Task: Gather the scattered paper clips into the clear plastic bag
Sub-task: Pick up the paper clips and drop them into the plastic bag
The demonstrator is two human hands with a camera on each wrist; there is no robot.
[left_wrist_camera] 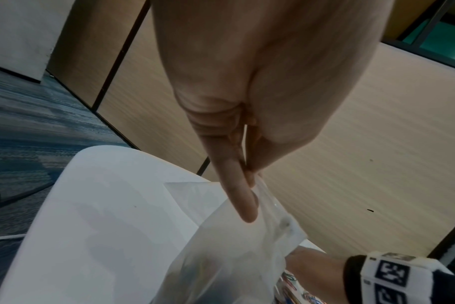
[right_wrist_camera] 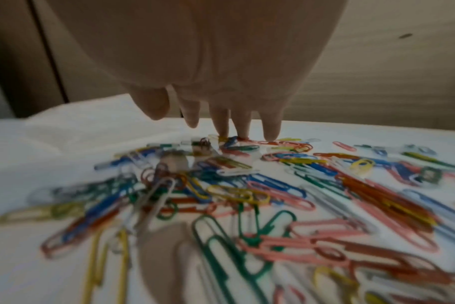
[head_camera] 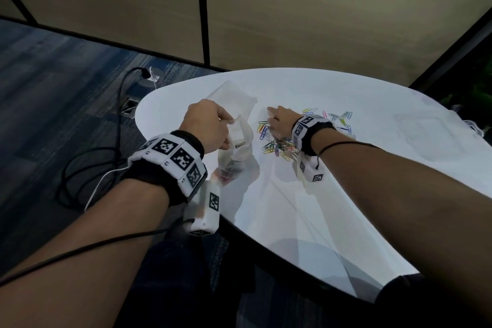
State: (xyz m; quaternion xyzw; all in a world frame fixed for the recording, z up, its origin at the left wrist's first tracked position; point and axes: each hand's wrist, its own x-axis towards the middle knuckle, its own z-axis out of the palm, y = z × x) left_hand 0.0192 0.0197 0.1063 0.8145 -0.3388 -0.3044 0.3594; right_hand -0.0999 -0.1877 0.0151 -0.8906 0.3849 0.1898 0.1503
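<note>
Paper clips (right_wrist_camera: 247, 197), plastic-coated in pink, blue, green, yellow and red with a few bare metal ones, lie in a loose heap on the white table (head_camera: 306, 208), directly under and behind the right hand (head_camera: 281, 121); some stray ones lie further out past its wrist. That hand is spread, fingers straight and pointing down, and in the right wrist view the tips of three fingers (right_wrist_camera: 243, 127) touch the far edge of the heap while the thumb and forefinger hang just above it, holding nothing.

The clear plastic bag (head_camera: 237, 149) hangs just beside the heap, on the thumb side of the right hand. The left hand (head_camera: 206, 128) pinches its upper edge between thumb and forefinger (left_wrist_camera: 239, 195), so the mouth is held up and the body sags to the table. A few clips already show as a dark, coloured clump at its bottom.

By the look of them, the clips are light, stiff and smooth, and will slide readily on the glossy tabletop; many overlap and some seem hooked together, so they should come away in small tangles rather than singly. Raking them into a tight pile with flat fingers, then pinching a cluster from above, seems the surest hold; a single flat clip would be hard to lift off the surface. The bag is thin and limp, so its mouth will likely close unless the pinched edge is kept pulled up and apart.
</note>
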